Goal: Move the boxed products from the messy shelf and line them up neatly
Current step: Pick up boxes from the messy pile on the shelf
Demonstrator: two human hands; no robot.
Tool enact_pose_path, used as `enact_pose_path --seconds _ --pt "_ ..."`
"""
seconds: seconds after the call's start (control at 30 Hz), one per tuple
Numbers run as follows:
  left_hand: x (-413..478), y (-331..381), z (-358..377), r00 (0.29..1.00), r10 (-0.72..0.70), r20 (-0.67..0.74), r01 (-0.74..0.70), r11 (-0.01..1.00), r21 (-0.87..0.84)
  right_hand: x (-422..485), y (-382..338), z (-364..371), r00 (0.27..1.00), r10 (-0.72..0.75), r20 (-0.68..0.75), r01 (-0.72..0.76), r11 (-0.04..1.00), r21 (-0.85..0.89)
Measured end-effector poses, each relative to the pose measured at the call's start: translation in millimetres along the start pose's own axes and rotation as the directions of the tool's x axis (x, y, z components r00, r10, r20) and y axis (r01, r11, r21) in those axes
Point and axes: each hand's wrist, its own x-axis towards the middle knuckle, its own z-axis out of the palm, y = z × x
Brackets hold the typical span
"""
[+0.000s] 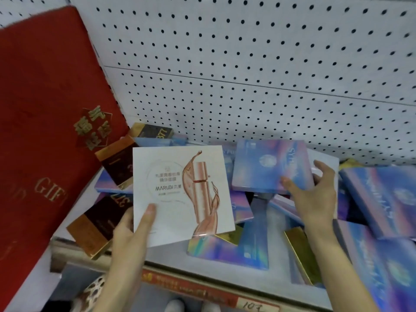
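Observation:
A white flat box (180, 194) printed with a rose-gold bottle is lifted above the shelf, and my left hand (132, 230) grips its lower left corner, thumb on the face. My right hand (313, 197) holds a blue-purple iridescent box (265, 165) by its right edge, raised over the pile. Several more iridescent boxes (229, 248) lie scattered and overlapping across the shelf (166, 255). Dark brown and gold boxes (94, 230) lie crooked at the left.
A large red fabric gift box (45, 122) stands at the left, leaning toward the shelf. A white pegboard wall (270, 75) backs the shelf. A red and white price strip (202, 291) runs along the front edge. More iridescent boxes (387, 199) pile at the right.

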Motion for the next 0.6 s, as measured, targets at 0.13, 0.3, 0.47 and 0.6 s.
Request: enact_pose_path --seconds 0.13,0.3,0.47,0.6 --pt "-9 0 -5 1.0 0.019 -0.023 -0.019 1.0 0.004 1 -4 -13 0.995 0.069 -0.076 -0.047 0.964 0.26" --pt "-25 -1 -15 1.0 0.021 0.006 -0.021 1.0 -0.003 -26 11 -47 0.978 0.194 -0.078 -0.136 0.873 0.469" --pt "-44 -6 -26 0.993 0.035 0.111 -0.031 0.999 -0.04 -87 10 -97 0.962 0.27 -0.043 -0.161 0.687 0.709" --pt "-67 -10 -44 0.964 0.104 0.245 -0.098 0.994 -0.038 -136 13 -137 0.96 0.148 -0.236 0.033 0.781 0.624"
